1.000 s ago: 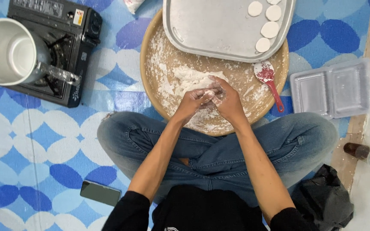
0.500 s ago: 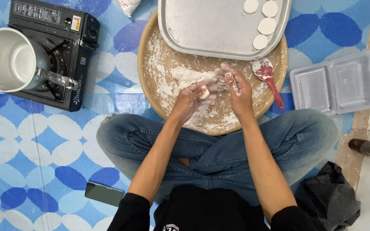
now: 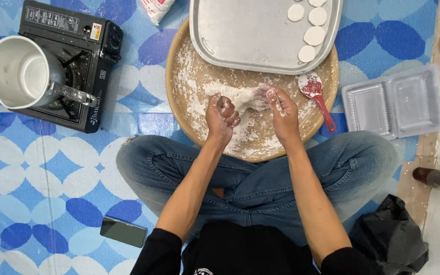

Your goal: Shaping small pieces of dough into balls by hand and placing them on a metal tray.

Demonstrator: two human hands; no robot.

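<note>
I sit cross-legged before a round, flour-dusted wooden tray (image 3: 192, 81). A lump of white dough (image 3: 243, 97) lies on it. My left hand (image 3: 221, 118) curls its fingers on the dough's left end. My right hand (image 3: 282, 113) pinches the dough's right end with floured fingertips. Resting on the far half of the wooden tray is a metal tray (image 3: 250, 35) with several flat white dough discs (image 3: 307, 30) at its right side. A red spoon (image 3: 315, 94) dusted with flour lies just right of my right hand.
A black portable gas stove (image 3: 85, 46) with a white pot (image 3: 19, 71) stands at the left. A clear plastic clamshell box (image 3: 393, 102) lies at the right, a bottle (image 3: 439, 179) below it, a black bag (image 3: 390, 234) by my knee, a phone (image 3: 124, 231) at lower left.
My hands have moved apart and away from my body, from pressed together at the near side of the tray to the two ends of the dough lump.
</note>
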